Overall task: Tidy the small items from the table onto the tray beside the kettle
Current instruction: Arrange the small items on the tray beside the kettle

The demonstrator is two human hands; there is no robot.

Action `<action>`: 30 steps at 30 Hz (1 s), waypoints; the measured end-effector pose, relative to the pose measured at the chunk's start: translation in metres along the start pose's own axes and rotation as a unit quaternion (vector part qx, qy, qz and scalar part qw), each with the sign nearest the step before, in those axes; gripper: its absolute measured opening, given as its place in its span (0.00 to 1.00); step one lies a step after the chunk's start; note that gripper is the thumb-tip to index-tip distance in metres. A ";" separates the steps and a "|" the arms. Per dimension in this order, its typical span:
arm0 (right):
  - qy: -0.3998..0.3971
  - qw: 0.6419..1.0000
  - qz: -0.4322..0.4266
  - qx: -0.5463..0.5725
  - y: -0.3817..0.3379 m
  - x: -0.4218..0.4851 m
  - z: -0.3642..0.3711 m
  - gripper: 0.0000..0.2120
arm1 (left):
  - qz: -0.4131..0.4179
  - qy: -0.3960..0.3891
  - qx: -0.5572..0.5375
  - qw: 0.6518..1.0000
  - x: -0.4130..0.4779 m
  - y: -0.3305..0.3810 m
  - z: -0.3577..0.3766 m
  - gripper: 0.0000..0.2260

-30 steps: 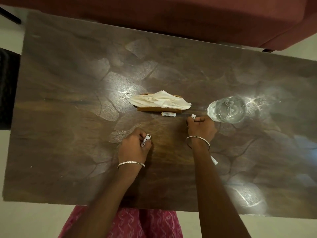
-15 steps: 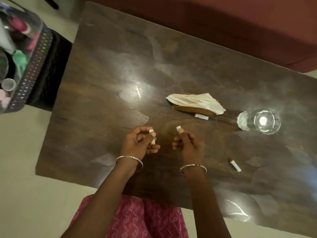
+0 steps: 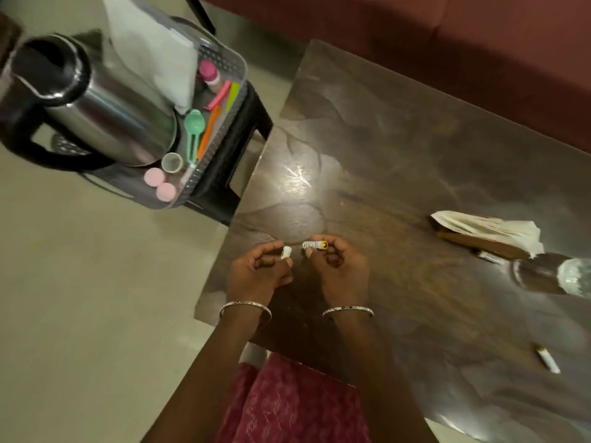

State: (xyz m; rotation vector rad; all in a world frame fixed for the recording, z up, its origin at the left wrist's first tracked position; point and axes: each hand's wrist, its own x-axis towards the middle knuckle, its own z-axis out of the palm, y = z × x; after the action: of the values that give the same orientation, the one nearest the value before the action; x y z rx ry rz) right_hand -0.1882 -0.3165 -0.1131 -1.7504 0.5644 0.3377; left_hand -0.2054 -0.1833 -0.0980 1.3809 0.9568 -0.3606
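1. Though each hand holds a small white battery, the printing on both is too small and blurred to read; the one in the right hand point(image 3: 340, 266) shows dark marks and a yellow band at one end.
2. The left hand point(image 3: 259, 273) curls over the near left corner of the counter point(image 3: 399, 155), its fingers point(image 3: 267, 249) pinched together on the left battery point(image 3: 285, 252), which points up and away.
3. The right hand's fingers point(image 3: 326, 239) are clamped on the right battery point(image 3: 315, 244), held level, its white end pointing toward the left hand.
4. The two batteries are just beside each other but apart, above the counter edge.
5. Each wrist wears a silver bangle point(image 3: 245, 306).
6. Two more batteries lie on the counter: one point(image 3: 548, 359) near the right edge, another point(image 3: 487, 256) against a wooden holder with a white napkin point(image 3: 492, 228).
7. The tray point(image 3: 224, 135) sits well apart, off the counter's left, beside the steel kettle point(image 3: 96, 103), holding coloured spoons and pink lids.
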 end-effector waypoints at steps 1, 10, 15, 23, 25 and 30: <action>-0.006 1.000 -0.009 -0.009 -0.006 0.001 0.015 0.09 | 0.015 0.022 0.019 0.999 0.003 0.007 -0.013 0.12; -0.042 0.982 -0.139 -0.123 -0.061 0.013 0.124 0.07 | 0.204 0.178 0.207 0.940 0.053 0.067 -0.131 0.08; -0.072 0.959 -0.205 -0.183 -0.082 0.028 0.180 0.08 | 0.232 0.260 0.248 0.904 0.087 0.092 -0.178 0.10; -0.146 0.941 -0.232 -0.200 -0.096 0.053 0.266 0.06 | 0.213 0.308 0.376 0.847 0.133 0.100 -0.205 0.08; -0.158 0.926 -0.241 -0.243 -0.094 0.059 0.287 0.06 | 0.210 0.304 0.396 0.841 0.139 0.099 -0.207 0.08; -0.173 0.881 -0.286 -0.336 -0.091 0.069 0.319 0.05 | 0.212 0.326 0.399 0.831 0.143 0.098 -0.211 0.07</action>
State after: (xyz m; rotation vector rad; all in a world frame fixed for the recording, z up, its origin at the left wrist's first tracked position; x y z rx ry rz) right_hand -0.0592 -0.0057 -0.1534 -2.3462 -0.3955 0.4405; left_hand -0.1248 0.0768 -0.1190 2.5417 1.0381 0.1015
